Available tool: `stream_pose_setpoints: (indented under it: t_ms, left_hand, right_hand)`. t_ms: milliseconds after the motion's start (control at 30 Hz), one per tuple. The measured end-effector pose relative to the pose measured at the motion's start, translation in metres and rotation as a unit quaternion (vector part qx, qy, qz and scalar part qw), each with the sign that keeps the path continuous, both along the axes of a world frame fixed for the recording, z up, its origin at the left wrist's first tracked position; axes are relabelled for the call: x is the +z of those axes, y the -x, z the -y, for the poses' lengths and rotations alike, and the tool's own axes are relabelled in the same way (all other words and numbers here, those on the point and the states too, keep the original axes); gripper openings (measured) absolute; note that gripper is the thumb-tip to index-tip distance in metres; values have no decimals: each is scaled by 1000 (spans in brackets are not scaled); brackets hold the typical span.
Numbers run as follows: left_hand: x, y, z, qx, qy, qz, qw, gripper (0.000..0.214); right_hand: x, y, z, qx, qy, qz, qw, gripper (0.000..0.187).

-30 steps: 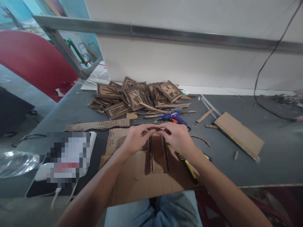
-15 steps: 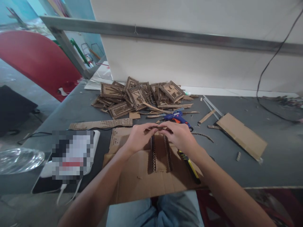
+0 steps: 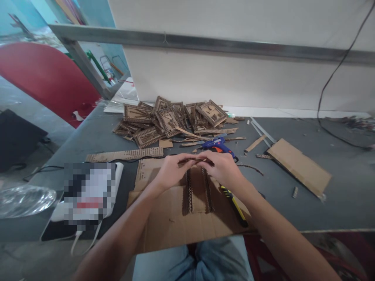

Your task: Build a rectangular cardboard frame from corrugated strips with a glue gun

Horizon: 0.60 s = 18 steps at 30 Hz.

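Observation:
My left hand (image 3: 175, 167) and my right hand (image 3: 218, 164) meet over the far end of a small cardboard piece (image 3: 199, 195) with corrugated strips standing along its two long sides. Between them, closed fingers pinch a thin brown cardboard strip (image 3: 195, 159), partly hidden by the fingertips. The cardboard piece lies on a larger cardboard sheet (image 3: 164, 230) at the table's front edge. A yellow and black utility knife (image 3: 234, 207) rests on that sheet, below my right forearm. Just beyond my hands lies a blue glue gun (image 3: 218, 145).
A pile of small cardboard trays (image 3: 170, 121) stands against the wall. A cardboard panel (image 3: 300, 168) lies at the right, near loose strips. On the left are a pixelated device (image 3: 90, 195) with white cables, a clear plastic bottle (image 3: 26, 201) and a long corrugated strip (image 3: 125, 154).
Almost nothing differs. Both hands stay together on the thin strip, with only slight finger movement, and the camera view has shifted a little.

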<state>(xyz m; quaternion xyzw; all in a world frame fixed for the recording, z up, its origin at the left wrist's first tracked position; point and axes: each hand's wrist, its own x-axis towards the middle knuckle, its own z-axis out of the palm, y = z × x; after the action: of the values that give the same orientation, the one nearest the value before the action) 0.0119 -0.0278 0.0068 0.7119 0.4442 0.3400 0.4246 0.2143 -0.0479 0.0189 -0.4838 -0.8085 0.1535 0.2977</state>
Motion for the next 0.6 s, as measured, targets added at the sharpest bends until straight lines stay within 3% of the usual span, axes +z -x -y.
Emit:
stream_pose_setpoints:
  t_ms: [233,600]
  left_hand:
    - [-5,-1,-1,-13,47,59,997,24]
    - [-2,1,1,-14,-30,-15,999,26]
  right_hand:
    - [0,1,2,15,-5,14,1000,16]
    - [0,3,2,11,-33,-23,999,11]
